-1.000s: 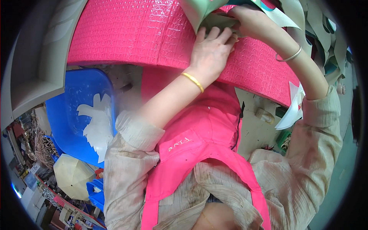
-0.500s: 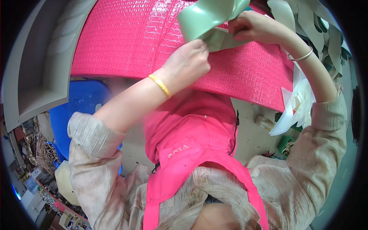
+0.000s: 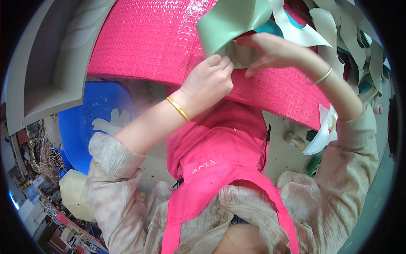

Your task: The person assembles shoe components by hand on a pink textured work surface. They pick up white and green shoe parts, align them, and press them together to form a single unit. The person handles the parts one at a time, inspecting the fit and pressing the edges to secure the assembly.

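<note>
A glossy pale green sheet of leather-like material (image 3: 230,23) curves up over the pink padded surface, its dull grey-beige underside turned out near the lower edge. My left hand (image 3: 209,80) is closed in a pinch on that lower edge, with a yellow bangle at its wrist. Just right of it, my right hand (image 3: 275,53) is spread, thumb and fingers apart beside the folded part of the sheet. Whether its fingertips touch the material is hidden from me.
The pink textured surface (image 3: 144,46) spans the top. Several cut grey-green pieces (image 3: 351,38) hang at the upper right, with white scraps (image 3: 323,131) below. A blue bin (image 3: 80,114) holding pale offcuts stands left, under a grey trough-like shelf (image 3: 50,63).
My right hand has loosened from its pinch on the sheet and spread its fingers, moving slightly down and left. My left hand keeps its pinch. More white-green pieces show at the upper right.
</note>
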